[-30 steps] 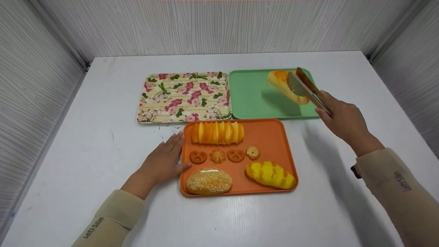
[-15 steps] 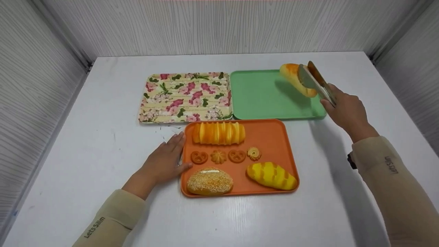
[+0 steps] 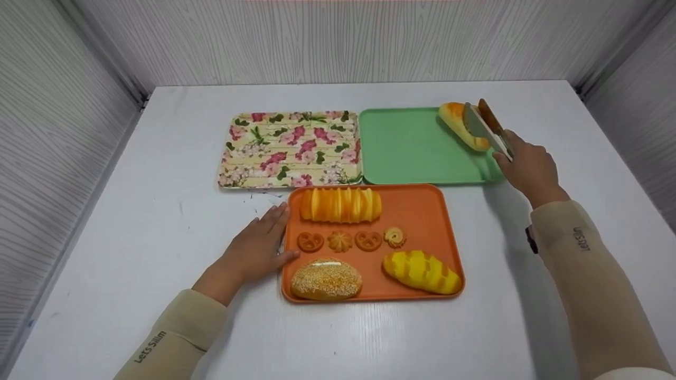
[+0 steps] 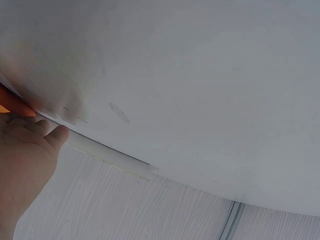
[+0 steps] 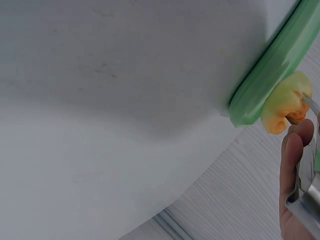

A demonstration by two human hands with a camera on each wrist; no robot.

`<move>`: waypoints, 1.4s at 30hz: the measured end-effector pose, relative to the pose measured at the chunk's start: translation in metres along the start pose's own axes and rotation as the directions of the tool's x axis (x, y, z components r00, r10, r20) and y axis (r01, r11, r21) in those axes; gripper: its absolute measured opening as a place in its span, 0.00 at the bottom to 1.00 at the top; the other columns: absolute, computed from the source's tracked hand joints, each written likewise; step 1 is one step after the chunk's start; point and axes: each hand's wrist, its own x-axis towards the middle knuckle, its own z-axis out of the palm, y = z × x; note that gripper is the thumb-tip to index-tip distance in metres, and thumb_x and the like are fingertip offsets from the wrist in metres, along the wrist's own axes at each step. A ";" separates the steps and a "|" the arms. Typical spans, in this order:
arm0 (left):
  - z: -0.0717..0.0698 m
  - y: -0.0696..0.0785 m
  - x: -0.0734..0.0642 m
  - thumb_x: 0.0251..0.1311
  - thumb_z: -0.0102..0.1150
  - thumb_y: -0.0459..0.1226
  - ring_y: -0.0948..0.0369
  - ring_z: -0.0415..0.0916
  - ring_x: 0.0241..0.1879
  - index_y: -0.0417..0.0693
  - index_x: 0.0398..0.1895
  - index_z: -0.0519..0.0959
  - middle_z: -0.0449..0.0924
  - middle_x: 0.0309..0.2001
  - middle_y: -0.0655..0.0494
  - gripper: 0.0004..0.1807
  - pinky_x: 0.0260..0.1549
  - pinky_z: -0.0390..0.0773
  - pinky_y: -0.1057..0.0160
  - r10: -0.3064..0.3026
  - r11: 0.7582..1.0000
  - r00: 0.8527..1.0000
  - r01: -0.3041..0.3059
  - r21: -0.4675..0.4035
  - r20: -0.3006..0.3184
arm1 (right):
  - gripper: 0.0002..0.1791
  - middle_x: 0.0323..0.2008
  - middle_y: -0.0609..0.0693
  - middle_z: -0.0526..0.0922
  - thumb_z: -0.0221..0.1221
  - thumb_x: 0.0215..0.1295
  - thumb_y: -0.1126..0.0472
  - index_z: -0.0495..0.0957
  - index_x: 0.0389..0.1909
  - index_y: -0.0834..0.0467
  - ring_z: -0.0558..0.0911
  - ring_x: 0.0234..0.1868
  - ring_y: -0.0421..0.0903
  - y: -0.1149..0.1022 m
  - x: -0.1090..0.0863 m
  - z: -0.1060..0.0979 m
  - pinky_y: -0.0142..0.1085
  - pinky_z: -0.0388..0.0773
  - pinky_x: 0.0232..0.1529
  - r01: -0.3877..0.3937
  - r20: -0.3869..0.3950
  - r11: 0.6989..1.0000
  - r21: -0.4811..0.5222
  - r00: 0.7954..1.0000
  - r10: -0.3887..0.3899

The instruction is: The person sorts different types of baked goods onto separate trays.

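Note:
My right hand [image 3: 529,166] grips a pair of metal tongs [image 3: 483,126] with flat blades. Between the blades is an oblong golden bread roll [image 3: 455,122], slanting over the right end of the green tray [image 3: 401,150]. The right wrist view has this roll [image 5: 282,102] at the tray's corner, with the tongs' bent metal end [image 5: 307,202] beside the fingers. At the left edge of the orange tray [image 3: 417,211] lies my left hand [image 3: 253,248], fingers extended along the rim and thumb reaching over it. Only a sliver of the tray shows near that hand [image 4: 25,155] in the left wrist view.
On the orange tray are a ridged loaf [image 3: 340,206], several small cookies [image 3: 339,241], a sesame bun [image 3: 326,279] and a yellow striped bread [image 3: 421,272]. A floral tray [image 3: 290,148] adjoins the green one. Grained panels [image 3: 348,42] enclose the white table [image 3: 343,338].
The tongs and bread roll have moved right across the green tray and are now lower over it, nearer its right end. My left hand has stayed at the orange tray's edge.

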 end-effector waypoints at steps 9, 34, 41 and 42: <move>-0.001 0.001 0.001 0.64 0.48 0.60 0.51 0.37 0.73 0.39 0.75 0.43 0.38 0.75 0.48 0.49 0.67 0.47 0.47 -0.009 1.000 1.000 0.009 0.000 0.010 | 0.35 0.48 0.77 0.73 0.48 0.72 0.48 0.51 0.74 0.60 0.75 0.37 0.69 0.001 0.007 0.004 0.58 0.70 0.34 -0.035 0.051 0.999 -0.008 0.998 0.035; 0.001 0.003 -0.002 0.64 0.49 0.59 0.51 0.38 0.73 0.39 0.75 0.43 0.39 0.75 0.48 0.49 0.67 0.47 0.47 -0.004 1.000 1.000 0.004 -0.025 -0.007 | 0.45 0.52 0.72 0.73 0.45 0.68 0.37 0.45 0.75 0.60 0.75 0.46 0.67 0.008 0.006 0.010 0.59 0.70 0.42 -0.108 0.039 0.985 0.135 0.994 0.104; 0.000 0.001 -0.001 0.64 0.47 0.60 0.51 0.36 0.73 0.41 0.75 0.42 0.38 0.76 0.49 0.49 0.68 0.47 0.48 -0.011 1.000 1.000 0.011 -0.026 0.001 | 0.42 0.45 0.68 0.76 0.48 0.67 0.37 0.49 0.75 0.56 0.75 0.41 0.64 0.000 -0.001 0.003 0.60 0.68 0.42 -0.036 -0.050 0.980 0.196 0.998 0.047; 0.000 0.001 -0.001 0.64 0.47 0.60 0.52 0.36 0.73 0.41 0.75 0.41 0.37 0.76 0.49 0.49 0.68 0.47 0.48 -0.014 1.000 1.000 0.014 -0.024 0.000 | 0.42 0.45 0.68 0.76 0.48 0.67 0.37 0.50 0.75 0.55 0.74 0.41 0.64 -0.003 -0.002 0.002 0.60 0.67 0.42 -0.022 -0.052 0.978 0.208 0.998 0.034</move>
